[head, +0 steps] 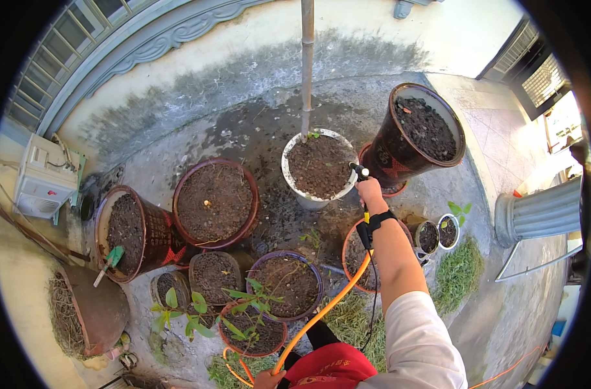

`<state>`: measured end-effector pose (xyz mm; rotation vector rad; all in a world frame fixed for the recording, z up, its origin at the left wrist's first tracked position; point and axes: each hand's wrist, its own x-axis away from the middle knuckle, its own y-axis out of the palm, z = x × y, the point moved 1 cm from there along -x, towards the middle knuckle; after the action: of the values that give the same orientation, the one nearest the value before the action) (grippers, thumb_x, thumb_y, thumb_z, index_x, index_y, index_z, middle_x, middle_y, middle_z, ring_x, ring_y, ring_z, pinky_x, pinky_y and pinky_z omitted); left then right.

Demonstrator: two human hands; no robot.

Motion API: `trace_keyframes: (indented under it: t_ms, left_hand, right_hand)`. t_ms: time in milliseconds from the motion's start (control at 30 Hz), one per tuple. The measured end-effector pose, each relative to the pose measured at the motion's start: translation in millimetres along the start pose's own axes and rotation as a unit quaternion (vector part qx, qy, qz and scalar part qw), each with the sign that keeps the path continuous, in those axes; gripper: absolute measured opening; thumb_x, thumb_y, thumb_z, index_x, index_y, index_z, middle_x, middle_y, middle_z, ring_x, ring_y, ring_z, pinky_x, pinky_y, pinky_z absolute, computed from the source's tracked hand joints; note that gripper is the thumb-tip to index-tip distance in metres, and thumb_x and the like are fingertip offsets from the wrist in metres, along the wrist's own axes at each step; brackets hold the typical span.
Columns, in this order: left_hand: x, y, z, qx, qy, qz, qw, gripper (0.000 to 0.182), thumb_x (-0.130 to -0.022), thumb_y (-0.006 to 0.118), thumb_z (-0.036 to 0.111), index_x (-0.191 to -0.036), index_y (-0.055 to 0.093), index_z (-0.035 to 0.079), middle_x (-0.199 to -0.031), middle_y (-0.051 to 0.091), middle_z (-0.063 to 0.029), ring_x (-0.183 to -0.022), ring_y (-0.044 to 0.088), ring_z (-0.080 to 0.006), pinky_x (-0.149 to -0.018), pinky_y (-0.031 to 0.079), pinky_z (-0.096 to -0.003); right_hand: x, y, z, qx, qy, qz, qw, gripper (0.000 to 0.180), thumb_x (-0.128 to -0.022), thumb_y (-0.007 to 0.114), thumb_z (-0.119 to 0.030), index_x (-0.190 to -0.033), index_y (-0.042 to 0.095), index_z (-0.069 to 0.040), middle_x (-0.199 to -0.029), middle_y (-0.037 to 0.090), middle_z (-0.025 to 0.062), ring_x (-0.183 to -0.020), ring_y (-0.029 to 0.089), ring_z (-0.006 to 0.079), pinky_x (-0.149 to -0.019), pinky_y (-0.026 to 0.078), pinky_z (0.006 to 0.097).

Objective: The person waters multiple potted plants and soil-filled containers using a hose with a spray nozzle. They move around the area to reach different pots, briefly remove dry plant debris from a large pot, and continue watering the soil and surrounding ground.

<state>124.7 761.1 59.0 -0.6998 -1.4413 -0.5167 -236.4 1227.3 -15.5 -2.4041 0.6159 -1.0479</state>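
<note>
My right hand [370, 190] grips a hose spray nozzle [359, 170], stretched out over the right rim of a white planter [295, 180] full of brown soil. Whether water leaves the nozzle cannot be made out. From the nozzle an orange hose [319, 316] runs down under my forearm and back towards my body. At the bottom edge of the picture my left hand [270, 379], partly cut off, is closed around that hose. A bamboo pole [307, 63] stands upright at the back of the white planter, beside a small green sprout [314, 134].
A tall dark glazed planter [397, 141] stands right of the white one. Wide soil-filled pots [216, 202] and a leafy young plant [256, 301] lie left and near. A green-bladed trowel [111, 260] rests in a tall left planter [149, 233]. Cut grass [458, 274] covers ground at right.
</note>
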Motion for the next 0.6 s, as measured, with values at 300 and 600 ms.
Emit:
trace_keyframes:
  t_ms: [300, 600]
  left_hand:
    - [7, -4, 8, 0.034, 0.04, 0.002, 0.999, 0.046, -0.075, 0.062, 0.045, -0.081, 0.061, -0.001, -0.055, 0.046, -0.0039, -0.051, 0.044, -0.0139, -0.05, 0.034, -0.0349]
    - [8, -8, 7, 0.04, 0.032, 0.008, 0.999, 0.044, -0.075, 0.062, 0.045, -0.077, 0.06, 0.001, -0.054, 0.045, -0.0025, -0.05, 0.041, -0.0123, -0.048, 0.032, -0.0341]
  right_hand:
    - [-2, 0, 0, 0.006, 0.017, -0.001, 1.0, 0.029, -0.079, 0.055, -0.016, -0.099, 0.053, 0.005, -0.069, 0.059, 0.0151, -0.05, 0.057, 0.024, -0.046, 0.045, 0.0352]
    - [3, 4, -12, -0.007, -0.013, -0.011, 1.0, 0.028, -0.078, 0.055, -0.015, -0.098, 0.053, 0.005, -0.065, 0.058, 0.0162, -0.046, 0.055, 0.0241, -0.042, 0.043, 0.0359]
